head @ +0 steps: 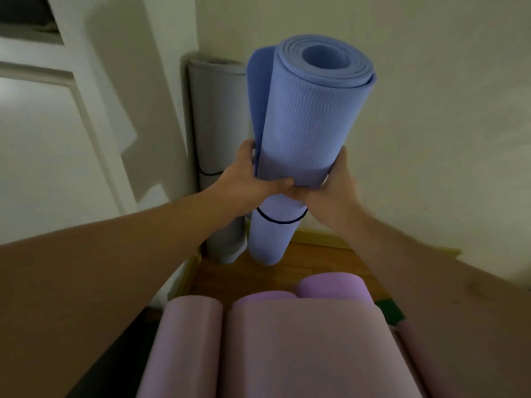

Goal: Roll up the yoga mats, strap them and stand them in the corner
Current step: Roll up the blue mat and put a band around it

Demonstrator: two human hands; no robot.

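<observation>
Pink foam mats (pixel 298 349), rolled, lie nearest on the wooden floor (pixel 230 275). Beyond them, the left hand (pixel 247 179) and right hand (pixel 334 188) both grip a rolled blue ribbed yoga mat (pixel 313 116), upright in the corner, a thin black strap (pixel 280 221) round its lower part. Just beside it stands a rolled grey mat (pixel 219 119), against the pale wall (pixel 431 110).

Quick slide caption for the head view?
Both hands, left hand and right hand, hold strapped blue mat upright beside grey mat.
</observation>
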